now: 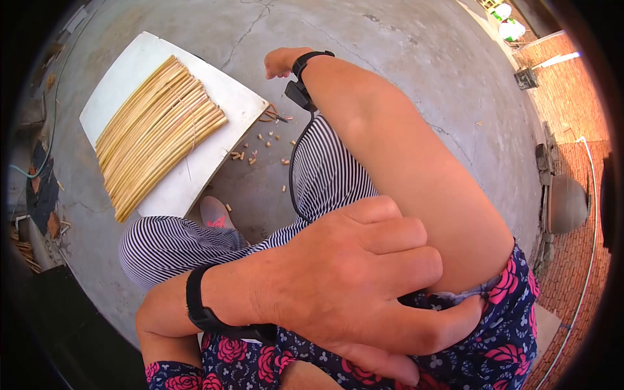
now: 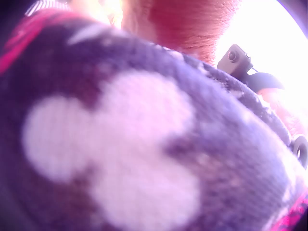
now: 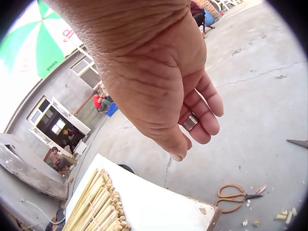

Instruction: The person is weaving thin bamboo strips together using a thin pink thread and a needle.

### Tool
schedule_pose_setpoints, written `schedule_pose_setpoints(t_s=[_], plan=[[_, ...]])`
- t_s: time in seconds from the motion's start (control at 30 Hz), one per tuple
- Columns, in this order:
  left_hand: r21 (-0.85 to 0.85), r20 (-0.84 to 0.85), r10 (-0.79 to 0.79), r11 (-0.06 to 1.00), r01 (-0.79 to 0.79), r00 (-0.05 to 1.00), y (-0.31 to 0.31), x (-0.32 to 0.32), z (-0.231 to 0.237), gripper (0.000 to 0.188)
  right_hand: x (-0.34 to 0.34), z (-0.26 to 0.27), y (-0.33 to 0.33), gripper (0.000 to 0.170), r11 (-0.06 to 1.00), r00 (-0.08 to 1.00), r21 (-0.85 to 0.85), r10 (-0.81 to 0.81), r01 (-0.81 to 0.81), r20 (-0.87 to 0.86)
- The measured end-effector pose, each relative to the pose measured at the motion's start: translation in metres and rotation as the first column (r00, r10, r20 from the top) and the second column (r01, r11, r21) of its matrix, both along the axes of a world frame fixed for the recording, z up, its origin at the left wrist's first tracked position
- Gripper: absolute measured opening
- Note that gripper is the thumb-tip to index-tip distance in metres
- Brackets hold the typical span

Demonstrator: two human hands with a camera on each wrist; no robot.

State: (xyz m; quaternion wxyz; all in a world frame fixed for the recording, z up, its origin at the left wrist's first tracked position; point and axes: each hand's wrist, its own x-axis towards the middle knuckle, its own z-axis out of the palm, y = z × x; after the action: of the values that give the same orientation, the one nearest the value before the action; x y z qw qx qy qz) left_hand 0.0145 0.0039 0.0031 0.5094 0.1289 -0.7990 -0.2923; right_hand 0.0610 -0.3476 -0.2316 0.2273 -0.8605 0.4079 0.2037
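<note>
My left hand (image 1: 354, 276) lies across the lap, its fingers curled at the hem of the right sleeve (image 1: 507, 318) of a dark floral top, gripping the cloth. That floral cloth (image 2: 120, 144) fills the left wrist view, blurred. My right hand (image 1: 286, 63) hangs past the knee with loosely bent fingers and nothing in them; a ring (image 3: 190, 122) shows on one finger. Nearest to it is a white board (image 1: 227, 97), bearing a row of pale, thin stalks (image 1: 159, 136) with a thread across them. Scissors (image 3: 231, 197) with orange handles lie beside the board's corner.
Short cut stalk pieces (image 1: 252, 160) are scattered on the concrete floor (image 1: 416, 39) by the board. Striped trousers (image 1: 331, 162) cover the bent legs. A brick wall (image 1: 575, 188) stands at the right. Farther off, people sit near a building, beside a green-and-white umbrella (image 3: 43, 43).
</note>
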Motion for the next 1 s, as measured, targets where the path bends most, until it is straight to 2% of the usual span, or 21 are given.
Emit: schedule_pose_setpoints(t_s=[0.17,0.23,0.3,0.37,0.47,0.53,0.63,0.7,0.77,0.87,0.97,1.0], plan=[[-0.090,-0.081,0.057,0.994,-0.064,0.995,-0.005,0.000,-0.007,0.039,0.001,0.006,0.004,0.034,1.000,0.999,-0.002,0.025,-0.025,0.026],[0.086,-0.134,0.094,0.993,-0.083,0.987,-0.008,0.002,-0.003,0.035,0.005,0.000,0.000,0.035,0.999,0.999,0.003,0.035,-0.036,0.008],[0.188,-0.166,0.102,0.980,-0.070,0.981,-0.011,0.002,-0.002,0.031,0.009,-0.005,-0.003,0.036,0.999,0.999,0.008,0.037,-0.037,-0.006],[0.219,-0.182,0.074,0.975,-0.033,0.980,-0.013,-0.002,-0.004,0.027,0.011,-0.009,-0.006,0.037,0.999,0.999,0.016,0.028,-0.028,-0.016],[0.138,-0.163,0.138,0.984,-0.116,0.977,-0.005,-0.016,-0.008,0.024,0.009,-0.001,-0.001,0.037,1.000,0.999,0.011,0.026,-0.026,-0.026],[-0.046,-0.099,0.213,0.975,-0.219,0.972,-0.005,-0.018,-0.008,0.022,0.005,0.005,0.005,0.037,1.000,1.000,0.011,0.008,-0.008,-0.027],[-0.219,-0.045,0.307,0.926,-0.309,0.951,-0.010,-0.020,-0.010,0.027,0.006,0.010,0.007,0.037,1.000,1.000,0.010,0.015,-0.015,-0.014],[-0.192,0.041,0.275,0.946,-0.262,0.961,-0.013,-0.018,-0.009,0.036,0.004,0.012,0.009,0.037,1.000,1.000,0.004,0.021,-0.021,-0.017],[-0.056,0.181,0.147,0.989,-0.139,0.972,-0.015,-0.011,-0.004,0.050,0.006,0.019,0.014,0.039,1.000,0.999,-0.018,0.024,-0.025,-0.027],[-0.088,0.239,0.227,0.973,-0.211,0.944,-0.024,-0.013,-0.007,0.060,0.009,0.030,0.024,0.041,0.999,0.998,-0.031,0.031,-0.032,-0.046],[-0.099,0.298,0.237,0.971,-0.217,0.925,-0.039,-0.004,-0.014,0.056,0.014,0.040,0.032,0.029,0.996,0.996,-0.075,0.040,-0.046,-0.074],[-0.086,0.363,0.322,0.946,-0.312,0.874,-0.047,0.000,-0.022,0.055,0.009,0.057,0.043,0.030,0.998,0.997,-0.062,0.010,-0.014,-0.072]])
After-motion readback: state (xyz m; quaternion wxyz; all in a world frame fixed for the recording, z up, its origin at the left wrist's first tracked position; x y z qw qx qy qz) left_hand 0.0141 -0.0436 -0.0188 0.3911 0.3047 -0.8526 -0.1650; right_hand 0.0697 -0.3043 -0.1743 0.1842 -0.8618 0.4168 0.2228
